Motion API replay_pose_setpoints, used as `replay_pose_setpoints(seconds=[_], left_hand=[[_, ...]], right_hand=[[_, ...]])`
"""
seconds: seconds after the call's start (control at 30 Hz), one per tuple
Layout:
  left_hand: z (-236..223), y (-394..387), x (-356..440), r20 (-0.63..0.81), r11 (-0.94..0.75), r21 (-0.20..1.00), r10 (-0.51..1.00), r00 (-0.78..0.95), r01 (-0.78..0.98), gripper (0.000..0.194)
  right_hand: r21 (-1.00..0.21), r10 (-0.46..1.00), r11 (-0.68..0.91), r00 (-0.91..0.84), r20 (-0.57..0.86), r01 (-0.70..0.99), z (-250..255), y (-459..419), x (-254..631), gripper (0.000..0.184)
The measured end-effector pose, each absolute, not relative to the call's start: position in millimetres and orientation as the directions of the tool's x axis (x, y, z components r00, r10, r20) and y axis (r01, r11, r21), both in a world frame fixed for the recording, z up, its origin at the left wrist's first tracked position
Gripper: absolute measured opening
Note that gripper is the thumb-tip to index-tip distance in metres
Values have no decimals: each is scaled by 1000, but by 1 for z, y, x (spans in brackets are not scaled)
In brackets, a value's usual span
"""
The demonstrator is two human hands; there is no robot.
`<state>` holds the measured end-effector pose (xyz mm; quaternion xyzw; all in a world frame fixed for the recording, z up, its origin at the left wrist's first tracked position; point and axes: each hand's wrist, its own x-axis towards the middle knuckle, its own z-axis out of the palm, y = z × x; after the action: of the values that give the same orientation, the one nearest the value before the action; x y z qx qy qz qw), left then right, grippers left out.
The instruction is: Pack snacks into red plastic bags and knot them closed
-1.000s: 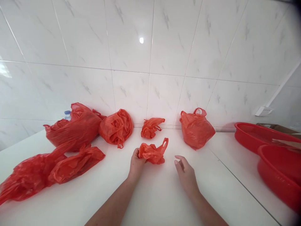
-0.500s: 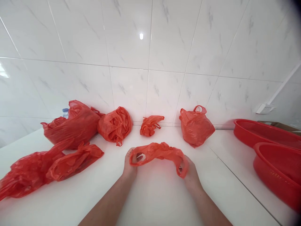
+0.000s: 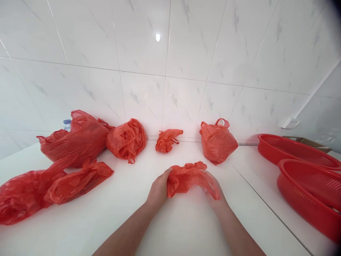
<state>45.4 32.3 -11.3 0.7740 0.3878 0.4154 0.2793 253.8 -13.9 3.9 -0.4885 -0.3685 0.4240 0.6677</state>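
Observation:
A thin red plastic bag (image 3: pixel 183 179) is bunched between my two hands, just above the white table. My left hand (image 3: pixel 159 188) is closed on its left end, fingers partly behind the film. On the other side my right hand (image 3: pixel 214 192) grips the right end; part of the bag drapes over those fingers and blurs slightly. Behind them lies a small crumpled red bag (image 3: pixel 165 141) near the wall. A fuller red bag (image 3: pixel 217 142) with looped handles stands to its right, and a rounded, bundled red bag (image 3: pixel 127 139) to its left.
At the left are a large filled red bag (image 3: pixel 77 142) and loose red bags (image 3: pixel 29 192), with a blue-capped bottle (image 3: pixel 67 124) behind. Two red plastic baskets (image 3: pixel 301 192) stand at the right. A tiled wall (image 3: pixel 144 96) backs the table, with a socket (image 3: pixel 291 123) at right.
My hands have come closer together, the left one moving right. The bag between them has gone from a stretched arch to a more gathered bunch. The view has shifted slightly right.

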Motion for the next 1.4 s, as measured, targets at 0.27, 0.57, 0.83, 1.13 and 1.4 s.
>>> replay_pose_setpoints(seconds=[0.27, 0.57, 0.83, 1.13, 1.4], left_hand=[[-8, 21, 56, 241, -181, 963, 912, 331, -201, 11], [-6, 53, 40, -73, 191, 654, 979, 191, -732, 19], [-4, 64, 20, -121, 142, 732, 990, 78, -666, 32], [-3, 74, 10, -183, 133, 778, 983, -18, -614, 30], [10, 53, 26, -294, 371, 760, 929, 226, -534, 20]], right_hand=[[-952, 987, 122, 137, 86, -280, -11, -12, 223, 35], [-844, 843, 160, 516, -153, -512, -15, 2, 282, 15], [-967, 881, 60, 469, -66, -247, 0, -9, 296, 51], [-861, 996, -66, 19, -88, -505, 11, -22, 300, 18], [-990, 702, 122, 712, 35, -72, 20, -17, 305, 20]])
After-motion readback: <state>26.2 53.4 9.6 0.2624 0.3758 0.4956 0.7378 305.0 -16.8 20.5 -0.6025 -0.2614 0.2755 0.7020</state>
